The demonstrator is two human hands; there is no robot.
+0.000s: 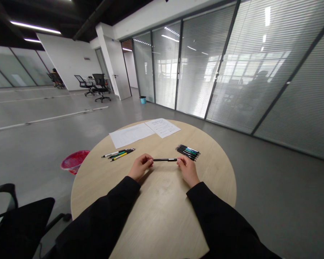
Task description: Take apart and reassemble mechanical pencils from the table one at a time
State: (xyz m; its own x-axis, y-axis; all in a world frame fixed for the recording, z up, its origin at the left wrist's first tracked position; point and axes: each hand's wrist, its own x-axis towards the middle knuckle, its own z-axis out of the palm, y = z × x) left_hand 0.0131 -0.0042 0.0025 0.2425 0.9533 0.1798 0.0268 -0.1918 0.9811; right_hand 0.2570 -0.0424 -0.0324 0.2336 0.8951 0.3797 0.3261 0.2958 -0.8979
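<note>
A black pen (165,159) is held level above the middle of the round wooden table (162,201). My left hand (142,167) pinches its left end, and my right hand (188,169) pinches its right end. Just beyond my right hand lies a row of several dark pens (188,151), some with blue or green parts. To the left of my left hand are a few pens (119,154) in white, green and yellow with black.
Two printed paper sheets, one at the left (131,135) and one at the right (163,127), lie on the table's far side. A red bin (73,161) stands on the floor at left, near a black chair (21,223).
</note>
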